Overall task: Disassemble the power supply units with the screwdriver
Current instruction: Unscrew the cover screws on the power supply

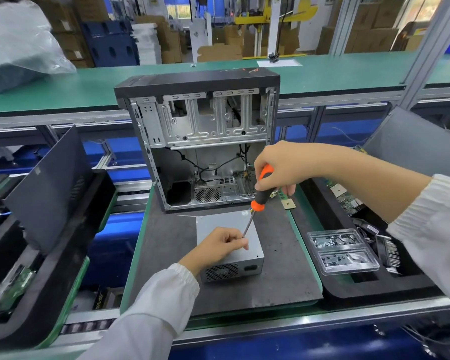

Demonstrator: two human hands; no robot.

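Observation:
A grey power supply unit (244, 258) lies flat on the dark mat (166, 242), its fan grille facing me. My right hand (283, 167) grips the orange-and-black handle of a screwdriver (260, 196), which slants down to the left. Its metal tip ends at the fingers of my left hand (218, 245), which rests on the unit's top and pinches the shaft near the tip. Whatever lies under the tip is hidden by those fingers.
An open black computer case (198, 141) stands upright just behind the unit. A clear plastic tray of screws (343, 250) sits in the black foam bin at right, beside circuit boards (348, 201). Dark side panels (50, 188) lean in a foam bin at left.

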